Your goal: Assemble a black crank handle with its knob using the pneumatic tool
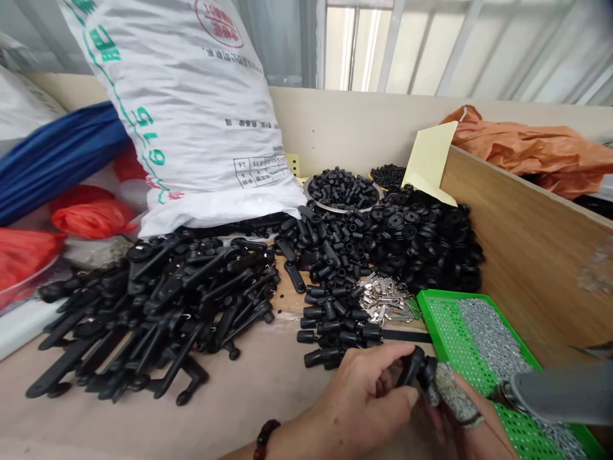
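Fingers gripping part, brown tabletop, ribbed wall

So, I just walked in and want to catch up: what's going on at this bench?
A person's left hand pinches a small black part, and the right hand, with a wrapped finger, meets it from the other side; its grip is partly hidden. Short black cylinders lie just beyond the hands, beside thin metal pieces. A green tray of small grey pieces sits to the right, and a pile of black arm-shaped parts to the left.
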`<action>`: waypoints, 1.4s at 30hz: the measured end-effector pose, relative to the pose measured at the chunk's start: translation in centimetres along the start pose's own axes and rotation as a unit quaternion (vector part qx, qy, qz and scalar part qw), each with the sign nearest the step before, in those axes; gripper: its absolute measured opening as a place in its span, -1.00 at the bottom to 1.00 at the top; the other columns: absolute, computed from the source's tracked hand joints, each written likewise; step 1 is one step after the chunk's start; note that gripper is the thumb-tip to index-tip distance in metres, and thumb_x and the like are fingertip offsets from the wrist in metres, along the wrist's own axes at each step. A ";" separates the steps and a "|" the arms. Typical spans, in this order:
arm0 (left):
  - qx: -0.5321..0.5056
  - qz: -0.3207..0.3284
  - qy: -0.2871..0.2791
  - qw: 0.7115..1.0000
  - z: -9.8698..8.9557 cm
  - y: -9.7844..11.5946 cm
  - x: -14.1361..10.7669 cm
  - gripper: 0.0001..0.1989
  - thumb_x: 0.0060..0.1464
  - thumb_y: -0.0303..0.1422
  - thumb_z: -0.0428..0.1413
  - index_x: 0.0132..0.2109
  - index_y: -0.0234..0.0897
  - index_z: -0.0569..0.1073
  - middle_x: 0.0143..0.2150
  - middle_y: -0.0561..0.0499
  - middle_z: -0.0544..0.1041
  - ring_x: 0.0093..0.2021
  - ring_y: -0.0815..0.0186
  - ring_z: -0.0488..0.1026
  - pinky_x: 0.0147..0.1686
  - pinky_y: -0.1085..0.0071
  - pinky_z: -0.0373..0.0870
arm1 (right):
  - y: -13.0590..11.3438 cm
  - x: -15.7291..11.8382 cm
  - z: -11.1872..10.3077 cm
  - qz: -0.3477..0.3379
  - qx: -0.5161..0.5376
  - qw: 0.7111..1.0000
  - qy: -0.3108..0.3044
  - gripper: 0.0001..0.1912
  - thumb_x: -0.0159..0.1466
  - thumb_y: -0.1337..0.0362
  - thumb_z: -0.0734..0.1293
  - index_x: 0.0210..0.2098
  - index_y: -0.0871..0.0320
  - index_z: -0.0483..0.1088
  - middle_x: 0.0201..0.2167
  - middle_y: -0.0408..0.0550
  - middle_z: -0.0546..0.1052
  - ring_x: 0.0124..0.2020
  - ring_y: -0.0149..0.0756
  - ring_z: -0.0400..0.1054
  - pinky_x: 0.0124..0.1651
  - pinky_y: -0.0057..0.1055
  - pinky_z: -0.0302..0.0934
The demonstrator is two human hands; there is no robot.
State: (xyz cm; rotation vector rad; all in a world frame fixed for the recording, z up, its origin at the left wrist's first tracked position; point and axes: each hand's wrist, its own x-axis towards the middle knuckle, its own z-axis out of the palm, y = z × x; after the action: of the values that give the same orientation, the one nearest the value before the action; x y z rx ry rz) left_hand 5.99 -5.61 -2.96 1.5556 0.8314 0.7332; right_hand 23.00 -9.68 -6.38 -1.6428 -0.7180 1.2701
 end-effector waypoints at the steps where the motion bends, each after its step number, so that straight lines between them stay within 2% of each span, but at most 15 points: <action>1: 0.006 -0.002 0.000 1.000 0.0 0.0 0.0 -0.51 -0.04 -0.50 0.08 0.10 -0.20 0.41 -0.54 0.19 0.26 -0.55 0.47 0.19 -0.55 0.57 0.11 | 0.0 0.0 0.0 0.016 0.008 1.000 -0.002 -0.42 -0.14 -0.27 0.39 -0.73 0.15 0.28 -0.78 -0.16 0.24 -0.68 -0.41 0.12 -0.58 -0.46 0.04; 3: 0.017 -0.004 0.000 1.000 0.0 0.1 -0.1 -0.52 -0.03 -0.49 0.08 0.09 -0.19 0.42 -0.53 0.18 0.27 -0.54 0.46 0.19 -0.53 0.56 0.12 | 0.0 0.0 -0.1 0.054 0.023 0.998 -0.011 -0.41 -0.17 -0.28 0.39 -0.74 0.15 0.27 -0.78 -0.17 0.23 -0.68 -0.43 0.10 -0.59 -0.46 0.03; 9: 0.039 0.004 0.000 0.999 -0.1 0.4 -0.2 -0.54 0.01 -0.48 0.07 0.10 -0.20 0.41 -0.52 0.16 0.29 -0.51 0.44 0.20 -0.50 0.55 0.15 | 0.7 -0.3 -0.9 0.006 -0.009 0.999 -0.042 -0.50 0.02 -0.18 0.36 -0.63 0.15 0.32 -0.74 -0.18 0.28 -0.64 -0.39 0.16 -0.54 -0.47 0.07; 14: 0.074 0.017 0.006 0.997 -0.3 0.6 -0.4 -0.61 0.03 -0.45 0.07 0.04 -0.21 0.44 -0.43 0.10 0.39 -0.44 0.39 0.27 -0.42 0.52 0.20 | 2.2 0.3 -1.4 -0.010 0.003 1.000 -0.026 -0.52 -0.04 -0.17 0.40 -0.61 0.14 0.34 -0.70 -0.18 0.32 -0.64 -0.40 0.16 -0.60 -0.47 0.07; 19: 0.088 0.023 0.003 0.996 -0.4 1.3 -0.5 -0.62 0.03 -0.48 0.05 0.02 -0.25 0.46 -0.46 0.12 0.32 -0.47 0.41 0.22 -0.44 0.51 0.13 | 2.3 -0.5 -0.6 -0.143 -0.075 0.986 0.046 -0.49 0.00 -0.25 0.32 -0.54 0.10 0.40 -0.63 -0.10 0.41 -0.58 -0.27 0.25 -0.58 -0.44 0.14; 22: 0.067 0.010 -0.016 0.998 -0.5 1.9 -0.4 -0.71 0.02 -0.51 0.02 -0.11 -0.28 0.50 -0.54 0.16 0.19 -0.53 0.44 0.12 -0.51 0.51 0.04 | 2.3 -1.0 -0.5 -0.182 -0.113 0.975 0.065 -0.52 0.09 -0.21 0.26 -0.48 0.10 0.43 -0.57 -0.08 0.47 -0.53 -0.24 0.29 -0.51 -0.45 0.18; 26: 0.049 -0.016 -0.010 0.999 -0.5 1.8 -0.5 -0.86 0.03 -0.48 0.03 -0.29 -0.28 0.48 -0.58 0.18 0.16 -0.55 0.46 0.09 -0.54 0.50 -0.02 | 3.4 0.1 -1.7 -0.172 -0.154 0.972 0.045 -0.52 0.05 -0.21 0.30 -0.54 0.11 0.40 -0.64 -0.13 0.42 -0.60 -0.32 0.25 -0.53 -0.50 0.15; 29: 0.050 -0.015 -0.020 0.998 -0.8 1.9 -0.7 -0.92 0.03 -0.47 0.02 -0.34 -0.27 0.40 -0.57 0.20 0.16 -0.54 0.47 0.09 -0.56 0.50 -0.03 | 4.2 1.2 -2.4 -0.113 -0.148 0.982 0.021 -0.47 -0.04 -0.27 0.31 -0.58 0.10 0.36 -0.66 -0.12 0.41 -0.60 -0.30 0.28 -0.56 -0.49 0.17; 32: 0.075 0.009 -0.045 0.996 -1.3 2.7 -0.9 -0.90 0.02 -0.53 -0.01 -0.40 -0.25 0.28 -0.55 0.20 0.17 -0.52 0.47 0.11 -0.53 0.50 -0.03 | 3.7 1.2 -2.1 -0.064 -0.134 0.989 -0.008 -0.46 -0.10 -0.27 0.35 -0.63 0.11 0.32 -0.69 -0.13 0.37 -0.63 -0.30 0.26 -0.60 -0.48 0.17; 38: 0.110 0.019 -0.050 0.992 -1.3 3.4 -0.9 -0.86 0.05 -0.53 -0.05 -0.42 -0.23 0.17 -0.50 0.17 0.26 -0.48 0.45 0.18 -0.48 0.49 0.03 | 2.5 -0.7 -0.8 -0.164 -0.181 0.970 -0.006 -0.70 0.09 0.02 0.34 -0.52 0.13 0.34 -0.60 -0.18 0.35 -0.52 -0.36 0.23 -0.48 -0.56 0.19; 42: 0.111 0.014 -0.042 0.993 -1.0 3.0 -0.9 -0.85 0.04 -0.51 -0.03 -0.43 -0.23 0.16 -0.50 0.17 0.26 -0.49 0.45 0.19 -0.49 0.49 0.02 | 3.6 -0.2 -1.2 -0.163 -0.155 0.974 0.005 -0.62 0.07 -0.08 0.34 -0.50 0.14 0.38 -0.60 -0.14 0.39 -0.53 -0.31 0.27 -0.48 -0.51 0.23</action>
State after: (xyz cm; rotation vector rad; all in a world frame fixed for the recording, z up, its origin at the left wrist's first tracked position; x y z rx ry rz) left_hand 4.96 -6.08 0.15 1.7869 0.8526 0.6064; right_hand 23.81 -11.74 -9.46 -1.6874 -1.1731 0.9475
